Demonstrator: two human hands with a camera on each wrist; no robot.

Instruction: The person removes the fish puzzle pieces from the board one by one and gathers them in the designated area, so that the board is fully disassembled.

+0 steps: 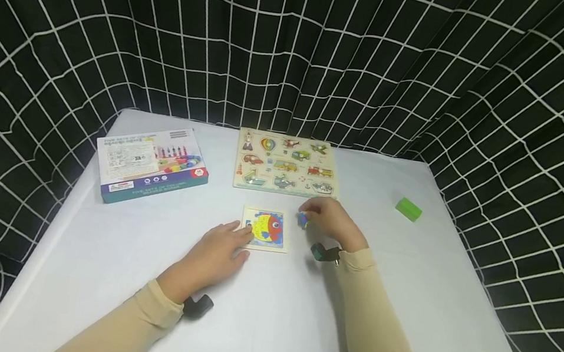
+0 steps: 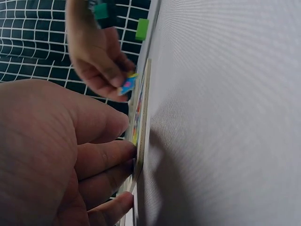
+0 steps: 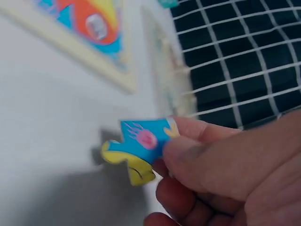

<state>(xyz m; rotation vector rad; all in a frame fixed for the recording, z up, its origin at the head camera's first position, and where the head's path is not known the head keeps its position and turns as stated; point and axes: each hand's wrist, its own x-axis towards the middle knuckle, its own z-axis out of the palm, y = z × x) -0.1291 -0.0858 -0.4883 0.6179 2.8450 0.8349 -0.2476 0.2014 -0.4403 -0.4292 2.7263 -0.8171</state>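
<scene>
Left hand [image 1: 214,252] touching puzzle [image 1: 269,229], right [image 1: 332,221] pinching piece [image 3: 141,141]

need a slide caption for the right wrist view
The right hand pinches a blue and yellow puzzle piece, the fish puzzle partly in view beyond it.

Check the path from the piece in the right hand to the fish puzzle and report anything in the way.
Nothing visible stands between the puzzle piece in the right hand and the fish puzzle. The left hand overlaps the puzzle's left edge, which might hinder placement there.
</scene>
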